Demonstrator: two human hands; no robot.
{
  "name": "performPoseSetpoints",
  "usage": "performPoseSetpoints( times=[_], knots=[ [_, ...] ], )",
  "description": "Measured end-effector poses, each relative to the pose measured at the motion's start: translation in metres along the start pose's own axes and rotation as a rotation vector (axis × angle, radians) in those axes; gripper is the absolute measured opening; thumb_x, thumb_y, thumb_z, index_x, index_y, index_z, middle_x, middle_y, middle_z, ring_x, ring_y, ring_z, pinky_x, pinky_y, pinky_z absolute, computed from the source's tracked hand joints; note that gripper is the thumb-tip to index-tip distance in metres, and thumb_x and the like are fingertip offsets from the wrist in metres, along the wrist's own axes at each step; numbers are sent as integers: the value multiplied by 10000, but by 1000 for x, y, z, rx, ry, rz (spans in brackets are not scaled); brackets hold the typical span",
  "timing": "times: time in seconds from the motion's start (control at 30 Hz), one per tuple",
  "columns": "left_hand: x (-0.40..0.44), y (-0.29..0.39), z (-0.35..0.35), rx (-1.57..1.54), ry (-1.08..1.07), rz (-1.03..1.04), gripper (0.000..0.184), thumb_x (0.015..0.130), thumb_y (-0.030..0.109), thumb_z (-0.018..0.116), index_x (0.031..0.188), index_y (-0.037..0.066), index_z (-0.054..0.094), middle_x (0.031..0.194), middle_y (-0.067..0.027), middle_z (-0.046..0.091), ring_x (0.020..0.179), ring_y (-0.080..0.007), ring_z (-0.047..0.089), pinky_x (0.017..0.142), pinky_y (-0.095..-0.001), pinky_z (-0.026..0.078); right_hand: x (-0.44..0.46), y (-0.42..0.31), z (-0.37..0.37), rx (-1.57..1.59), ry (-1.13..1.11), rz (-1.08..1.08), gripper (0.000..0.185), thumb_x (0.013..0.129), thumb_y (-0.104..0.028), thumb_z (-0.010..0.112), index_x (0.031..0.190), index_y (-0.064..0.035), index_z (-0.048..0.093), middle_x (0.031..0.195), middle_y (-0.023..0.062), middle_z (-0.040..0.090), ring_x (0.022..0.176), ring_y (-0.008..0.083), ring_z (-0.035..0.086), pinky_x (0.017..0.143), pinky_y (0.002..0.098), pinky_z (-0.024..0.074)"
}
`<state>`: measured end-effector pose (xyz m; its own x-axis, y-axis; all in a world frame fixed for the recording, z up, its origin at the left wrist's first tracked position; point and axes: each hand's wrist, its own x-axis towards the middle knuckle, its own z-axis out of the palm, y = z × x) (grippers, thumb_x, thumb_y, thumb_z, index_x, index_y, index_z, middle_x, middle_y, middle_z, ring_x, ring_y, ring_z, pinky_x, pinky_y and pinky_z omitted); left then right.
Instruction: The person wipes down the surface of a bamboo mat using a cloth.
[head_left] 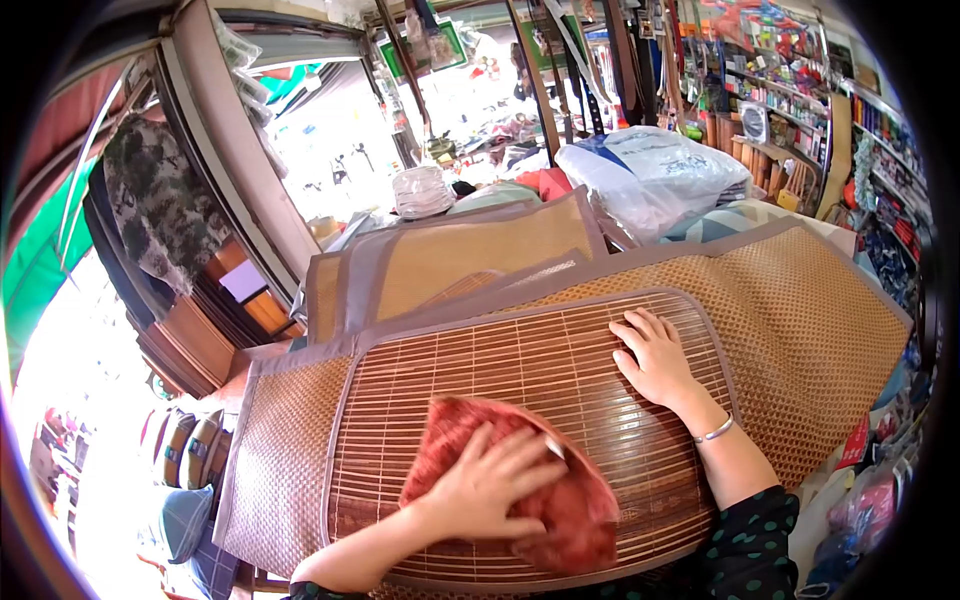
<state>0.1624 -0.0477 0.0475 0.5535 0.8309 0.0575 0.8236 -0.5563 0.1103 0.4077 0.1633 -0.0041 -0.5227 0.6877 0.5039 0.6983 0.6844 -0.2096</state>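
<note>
A red cloth (575,510) lies bunched on a brown slatted bamboo mat (500,370) with a grey-brown border. My left hand (490,485) presses on the cloth with its fingers apart, slightly blurred, and a ring shows on one finger. Near the mat's upper right corner, my right hand (652,357) rests on the slats with fingers spread, holding nothing; a silver bangle circles that wrist. Beneath the bamboo mat is a larger tan woven mat (800,320), which reaches out to both sides.
Behind lie more woven mats (480,250), a plastic-wrapped bundle (655,175) and a stack of pale round items (423,190). Shelves of goods (780,90) stand at right. Camouflage clothing (165,200) hangs at left, above caps (188,450).
</note>
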Motion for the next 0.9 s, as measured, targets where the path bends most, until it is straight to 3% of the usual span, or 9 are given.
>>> performPoseSetpoints(
  times=[0.13,0.27,0.37,0.47,0.6,0.67,0.83,0.87,0.9],
  knots=[
    [-4,-71,-2,-46,125,-349,724,803,460,682,1424,153,471,1518,-179,351,1432,-373,286,1153,-610,182,0,1,0,-5,-6,9,419,939,-310,566,1306,-107,580,1408,154,503,1369,342,395,1140,513,269],
    [-12,-107,6,-28,175,-555,692,877,508,593,1452,157,430,1545,-169,309,1445,-362,256,1143,-659,153,1,2,0,-13,-12,2,427,942,-314,566,1316,-108,571,1411,156,500,1372,340,392,1140,513,268],
    [-8,-83,3,18,136,-488,739,855,535,611,1453,146,418,1543,-180,305,1450,-363,247,1137,-666,162,1,1,-1,-3,-12,3,425,940,-314,567,1310,-104,576,1410,156,502,1371,340,394,1142,514,266],
    [-4,-33,6,48,92,-250,812,778,530,686,1454,166,421,1547,-182,297,1449,-370,255,1128,-670,181,1,2,1,2,-14,15,420,937,-311,568,1303,-105,583,1404,155,507,1369,339,395,1143,513,266],
    [-2,23,11,16,-2,92,782,815,628,626,1450,205,452,1536,-156,336,1442,-347,292,1103,-679,238,0,1,0,8,-5,15,417,935,-310,564,1300,-109,588,1400,151,512,1370,336,394,1144,514,267],
    [-4,25,15,-39,7,135,778,814,627,628,1446,205,461,1536,-152,338,1441,-337,297,1105,-677,238,0,1,1,7,11,4,419,935,-309,563,1302,-111,588,1401,149,513,1372,332,392,1143,515,270],
    [-7,-39,-3,-83,149,-210,747,742,441,741,1388,145,511,1518,-167,351,1416,-371,319,1134,-639,223,1,1,1,-5,-11,16,418,935,-308,568,1302,-109,587,1402,149,512,1373,334,391,1140,518,274],
    [-9,-61,1,-60,150,-312,739,763,433,722,1400,135,494,1519,-168,350,1418,-378,308,1145,-615,216,1,1,0,-9,-16,20,418,935,-308,570,1302,-109,587,1402,150,512,1373,336,391,1140,518,274],
    [-11,-76,-1,-27,145,-414,723,828,538,642,1419,157,471,1537,-156,333,1427,-365,301,1141,-645,184,1,2,1,-9,-12,19,418,935,-308,570,1302,-109,587,1402,150,512,1373,336,391,1140,518,274]
  ],
)
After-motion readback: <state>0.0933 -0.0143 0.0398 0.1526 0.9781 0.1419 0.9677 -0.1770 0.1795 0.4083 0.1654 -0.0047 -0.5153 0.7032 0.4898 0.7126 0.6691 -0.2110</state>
